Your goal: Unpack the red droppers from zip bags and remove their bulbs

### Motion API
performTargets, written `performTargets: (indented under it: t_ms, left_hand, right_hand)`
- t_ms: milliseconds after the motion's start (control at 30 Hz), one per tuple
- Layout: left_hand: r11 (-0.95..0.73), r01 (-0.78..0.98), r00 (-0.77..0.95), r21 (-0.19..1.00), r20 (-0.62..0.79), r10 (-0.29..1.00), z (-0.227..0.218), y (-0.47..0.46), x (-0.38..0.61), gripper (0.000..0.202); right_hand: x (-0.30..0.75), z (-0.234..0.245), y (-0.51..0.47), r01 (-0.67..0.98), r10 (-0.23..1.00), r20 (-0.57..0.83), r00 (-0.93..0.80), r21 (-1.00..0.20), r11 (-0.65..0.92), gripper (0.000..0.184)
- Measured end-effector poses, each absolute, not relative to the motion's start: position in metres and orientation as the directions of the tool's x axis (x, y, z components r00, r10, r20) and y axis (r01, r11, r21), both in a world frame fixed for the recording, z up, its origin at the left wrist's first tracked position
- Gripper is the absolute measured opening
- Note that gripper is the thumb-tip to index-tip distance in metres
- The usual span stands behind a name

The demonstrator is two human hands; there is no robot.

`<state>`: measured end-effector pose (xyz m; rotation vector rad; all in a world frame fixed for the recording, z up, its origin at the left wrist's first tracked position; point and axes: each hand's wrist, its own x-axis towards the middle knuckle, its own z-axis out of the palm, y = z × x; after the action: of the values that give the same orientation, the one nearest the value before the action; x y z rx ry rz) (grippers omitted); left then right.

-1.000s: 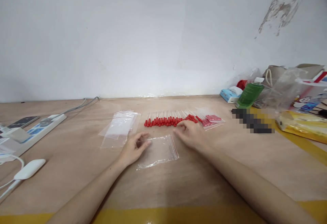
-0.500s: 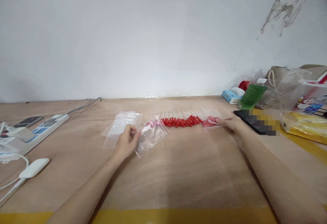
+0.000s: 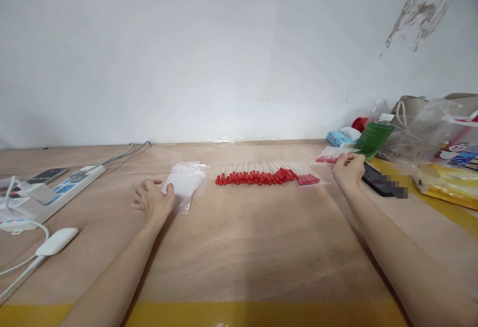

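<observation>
My left hand (image 3: 155,201) rests at the left side of a stack of clear plastic bags (image 3: 186,180), thumb and fingers apart, the thumb against the stack. Far to the right, my right hand (image 3: 349,168) pinches a clear bag (image 3: 321,154) with red tips showing inside it. Between the hands lies a row of thin pale sticks with thick red tips (image 3: 254,177), the tips towards me. Another clear bag of red-tipped sticks (image 3: 309,179) lies flat at the row's right end.
On the left are a white power strip (image 3: 74,187), a phone (image 3: 47,175) and a white plug-like device (image 3: 58,241) with cables. A green bottle (image 3: 374,138), a tissue pack (image 3: 338,138), a dark phone (image 3: 379,180) and a yellow package (image 3: 444,182) stand or lie right.
My left hand has moved left to the bag stack; the bag it held is gone from over the row's left end. My right hand has moved slightly up and right with a bag.
</observation>
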<state>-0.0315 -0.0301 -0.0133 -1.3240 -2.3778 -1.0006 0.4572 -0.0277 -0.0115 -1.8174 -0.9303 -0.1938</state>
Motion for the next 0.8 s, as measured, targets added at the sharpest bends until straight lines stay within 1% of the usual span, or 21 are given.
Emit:
performTargets:
  t_ms: [33,67,100,133,167,200,233,267,300,333,367,400,433,500,533,567,633,733,800]
  left_hand:
    - [0.275,0.844,-0.514,0.461,0.550,0.658,-0.012,-0.033,-0.026,0.032]
    - [0.163,0.859,-0.454,0.485,0.577,0.679,-0.011,-0.037,-0.020,0.032]
    - [0.029,0.854,-0.379,0.520,0.582,0.719,-0.009,-0.042,-0.012,0.031]
    - [-0.116,0.809,-0.287,0.576,0.558,0.779,-0.008,-0.048,-0.002,0.029]
    - [-0.215,0.718,-0.194,0.662,0.487,0.852,-0.008,-0.054,0.009,0.028]
    - [-0.247,0.606,-0.071,0.756,0.361,0.930,-0.008,-0.062,0.021,0.027]
    - [-0.218,0.478,0.060,0.851,0.216,0.975,-0.008,-0.069,0.033,0.030]
    - [-0.142,0.361,0.205,0.922,0.070,0.976,-0.009,-0.077,0.045,0.035]
    - [-0.056,0.248,0.335,0.967,-0.031,0.942,-0.011,-0.085,0.057,0.040]
    - [0.033,0.144,0.448,0.989,-0.095,0.889,-0.013,-0.092,0.067,0.045]
    - [0.128,0.049,0.514,0.991,-0.135,0.847,-0.015,-0.098,0.075,0.049]
    - [0.205,-0.033,0.548,0.978,-0.153,0.822,-0.017,-0.102,0.081,0.051]
    - [0.261,-0.104,0.548,0.960,-0.163,0.820,-0.018,-0.105,0.084,0.051]
    - [0.308,-0.199,0.478,0.930,-0.182,0.859,-0.021,-0.108,0.084,0.044]
    - [0.313,-0.213,0.441,0.925,-0.195,0.876,-0.022,-0.107,0.082,0.040]
    - [0.319,-0.207,0.419,0.925,-0.211,0.883,-0.022,-0.105,0.079,0.037]
    - [0.322,-0.139,0.427,0.937,-0.236,0.873,-0.020,-0.100,0.074,0.036]
    - [0.263,0.018,0.469,0.965,-0.241,0.850,-0.016,-0.088,0.073,0.044]
    - [0.190,0.081,0.435,0.979,-0.206,0.876,-0.016,-0.078,0.078,0.050]
  right_hand:
    - [0.449,-0.002,-0.031,0.692,0.452,0.577,0.680,-0.710,-0.134,0.018]
    - [0.439,0.008,-0.036,0.751,0.375,0.683,0.627,-0.659,-0.055,0.014]
    - [0.426,0.017,-0.041,0.800,0.319,0.764,0.561,-0.599,0.028,0.012]
    - [0.410,0.024,-0.047,0.821,0.287,0.804,0.520,-0.564,0.092,0.012]
    - [0.393,0.029,-0.054,0.814,0.305,0.807,0.506,-0.564,0.141,0.013]
    - [0.374,0.030,-0.062,0.784,0.358,0.785,0.505,-0.591,0.190,0.014]
    - [0.353,0.028,-0.071,0.739,0.456,0.748,0.482,-0.627,0.247,0.016]
    - [0.333,0.022,-0.080,0.685,0.541,0.714,0.444,-0.660,0.308,0.017]
    - [0.313,0.013,-0.090,0.635,0.593,0.695,0.406,-0.682,0.364,0.016]
    - [0.294,0.002,-0.101,0.592,0.625,0.690,0.366,-0.691,0.416,0.015]
    - [0.277,-0.010,-0.111,0.554,0.649,0.693,0.314,-0.689,0.468,0.014]
    - [0.263,-0.022,-0.122,0.513,0.683,0.687,0.249,-0.692,0.509,0.013]
    - [0.252,-0.032,-0.131,0.482,0.717,0.669,0.195,-0.702,0.525,0.012]
    - [0.238,-0.046,-0.147,0.460,0.765,0.634,0.115,-0.716,0.524,0.010]
    - [0.236,-0.049,-0.152,0.462,0.784,0.616,0.079,-0.719,0.519,0.010]
    - [0.236,-0.049,-0.155,0.475,0.797,0.602,0.042,-0.714,0.514,0.010]
    - [0.241,-0.043,-0.153,0.533,0.809,0.586,-0.036,-0.673,0.512,0.014]
    - [0.255,-0.028,-0.136,0.629,0.764,0.626,-0.158,-0.533,0.566,0.016]
    - [0.264,-0.022,-0.121,0.617,0.697,0.656,-0.290,-0.428,0.660,0.012]
